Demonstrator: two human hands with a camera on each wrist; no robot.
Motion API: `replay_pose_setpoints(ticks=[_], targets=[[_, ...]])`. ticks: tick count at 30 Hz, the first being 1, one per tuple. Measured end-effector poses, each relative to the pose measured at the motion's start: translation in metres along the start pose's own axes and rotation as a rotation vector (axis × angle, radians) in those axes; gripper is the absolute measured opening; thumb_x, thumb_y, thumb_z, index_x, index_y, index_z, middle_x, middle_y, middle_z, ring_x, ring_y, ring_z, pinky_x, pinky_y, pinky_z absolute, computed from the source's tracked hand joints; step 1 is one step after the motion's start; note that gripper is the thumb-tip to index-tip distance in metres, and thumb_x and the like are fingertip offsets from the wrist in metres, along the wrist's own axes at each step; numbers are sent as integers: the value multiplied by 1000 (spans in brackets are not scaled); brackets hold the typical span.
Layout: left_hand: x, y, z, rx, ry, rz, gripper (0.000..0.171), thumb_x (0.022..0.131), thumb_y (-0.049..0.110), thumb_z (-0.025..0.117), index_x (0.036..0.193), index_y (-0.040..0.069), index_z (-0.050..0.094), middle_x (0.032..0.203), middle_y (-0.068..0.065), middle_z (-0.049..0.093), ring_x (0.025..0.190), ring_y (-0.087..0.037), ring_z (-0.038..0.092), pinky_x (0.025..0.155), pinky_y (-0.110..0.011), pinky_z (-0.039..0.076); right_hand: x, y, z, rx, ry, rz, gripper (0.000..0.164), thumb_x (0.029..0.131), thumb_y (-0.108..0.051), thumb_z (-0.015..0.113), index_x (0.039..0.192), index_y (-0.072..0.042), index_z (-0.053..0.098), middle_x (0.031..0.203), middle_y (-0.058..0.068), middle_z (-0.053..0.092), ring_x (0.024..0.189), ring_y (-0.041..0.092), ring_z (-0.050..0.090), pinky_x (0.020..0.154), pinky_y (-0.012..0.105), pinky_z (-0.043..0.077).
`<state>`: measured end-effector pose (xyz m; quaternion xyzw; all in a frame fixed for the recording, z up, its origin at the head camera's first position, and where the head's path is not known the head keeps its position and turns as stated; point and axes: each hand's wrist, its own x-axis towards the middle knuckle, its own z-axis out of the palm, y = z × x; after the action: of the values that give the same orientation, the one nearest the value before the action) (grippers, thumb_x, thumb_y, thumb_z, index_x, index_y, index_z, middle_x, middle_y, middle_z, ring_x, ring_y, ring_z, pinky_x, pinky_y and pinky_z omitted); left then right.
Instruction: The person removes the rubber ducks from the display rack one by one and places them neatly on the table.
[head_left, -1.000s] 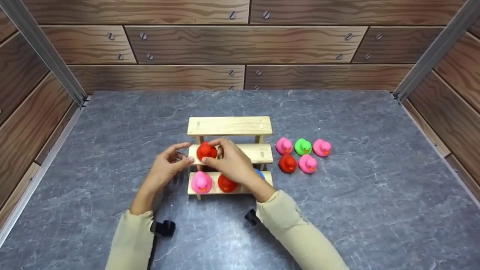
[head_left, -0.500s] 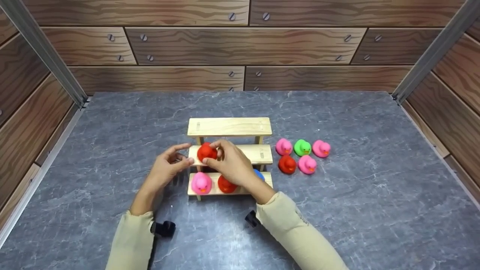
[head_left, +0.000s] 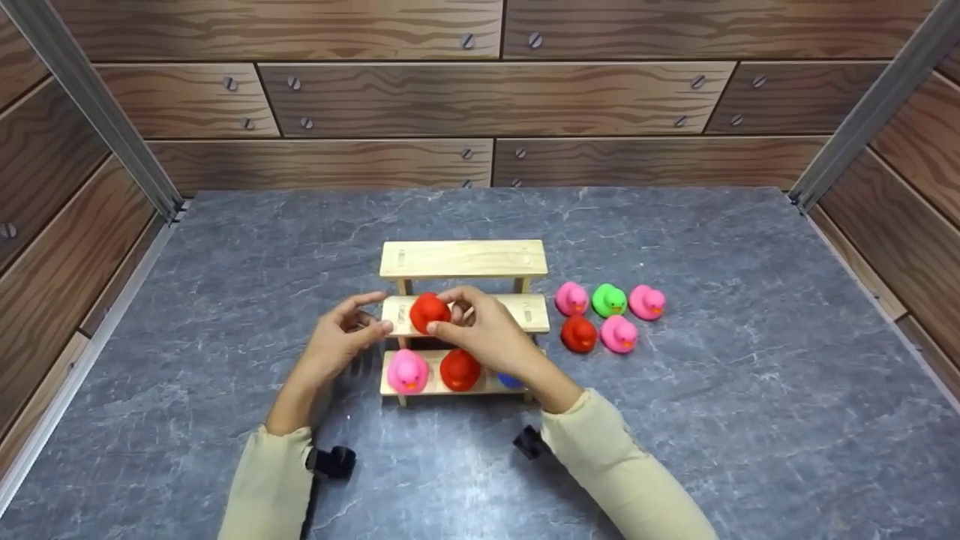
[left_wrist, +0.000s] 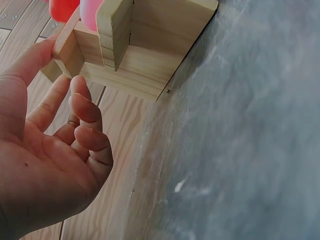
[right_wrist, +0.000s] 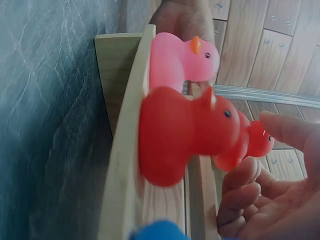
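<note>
My right hand (head_left: 491, 330) pinches a red rubber duck (head_left: 429, 313) on the middle step of a small three-step wooden stand (head_left: 465, 259). In the right wrist view, that duck (right_wrist: 259, 139) lies by the thumb and fingertips, partly behind another red duck (right_wrist: 167, 137). My left hand (head_left: 337, 337) holds the left end of the middle step between thumb and index finger; its other fingers curl loosely in the left wrist view. On the bottom step sit a pink duck (head_left: 408, 371), a red duck (head_left: 460, 370) and a blue thing (head_left: 510, 380), mostly hidden by my right wrist.
To the right of the stand, more ducks stand on the grey marbled table (head_left: 720, 420): a green one (head_left: 609, 301), a red one (head_left: 579, 334) and several pink ones (head_left: 619, 334). Wood-patterned walls (head_left: 495, 97) enclose the table at the back and sides.
The pinched red duck has shifted a little to the right along the middle step with my right hand. My left hand stays at the step's left end. The view has tilted slightly.
</note>
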<state>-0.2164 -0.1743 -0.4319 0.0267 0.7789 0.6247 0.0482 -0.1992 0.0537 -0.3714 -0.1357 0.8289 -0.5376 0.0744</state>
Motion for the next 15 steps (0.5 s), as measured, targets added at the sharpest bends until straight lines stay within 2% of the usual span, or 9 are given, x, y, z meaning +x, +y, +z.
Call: replay_pose_setpoints(ticks=[6,15], targets=[[-1,-1,1,-15,12,1,47,85,9,71,130,6,57,79,3,61,67,-7,52,63,-22,43,-9,2,-18,29,-21,-25,37,85,-15,71,116,2,60,81,-2,48,69,12,46,65,20,39],[0,-1,1,-4,10,-2,48,86,10,71,132,8,57,81,1,61,68,-8,53,64,-22,43,-23,14,-49,-6,-18,-21,37,86,-15,71,117,1,59,82,-2,50,72,13,48,66,19,41]])
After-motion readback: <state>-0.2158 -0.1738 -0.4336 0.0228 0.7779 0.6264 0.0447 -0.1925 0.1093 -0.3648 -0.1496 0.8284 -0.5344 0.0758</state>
